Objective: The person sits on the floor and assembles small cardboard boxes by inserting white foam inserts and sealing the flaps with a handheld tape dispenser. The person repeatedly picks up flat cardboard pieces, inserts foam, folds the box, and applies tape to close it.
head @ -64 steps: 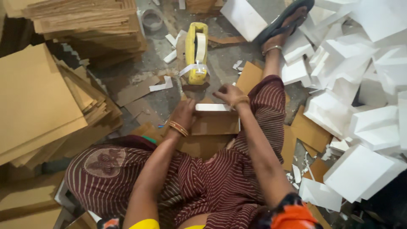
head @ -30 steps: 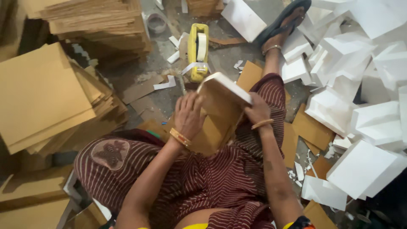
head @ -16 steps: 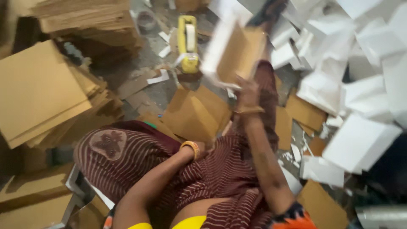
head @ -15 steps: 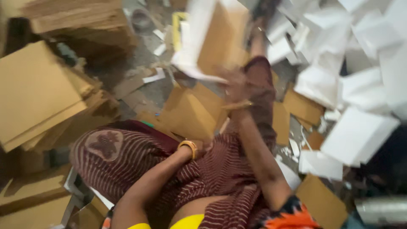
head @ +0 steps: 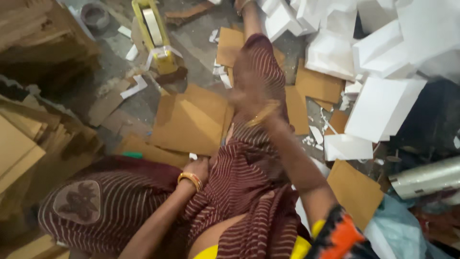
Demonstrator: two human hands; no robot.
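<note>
Beside the left edge of the floor (head: 120, 72), tan cardboard stacks (head: 19, 144) sit in soft, fibrous layers. Next, the left hand (head: 197, 169) rests curled on the striped lap, apparently gripping nothing; just beyond its fingertips lies 1 flat brown sheet (head: 191, 122) — matte, stiff, square-cornered. A yellow tape dispenser (head: 155, 38) stands at the floor's far edge. The right hand (head: 249, 96) is motion-blurred; I cannot tell its grip. Judging by this, lifting a sheet goes best by its edge, thumb above, without creasing. Rightward — smooth white folded boxes (head: 383, 110).
</note>
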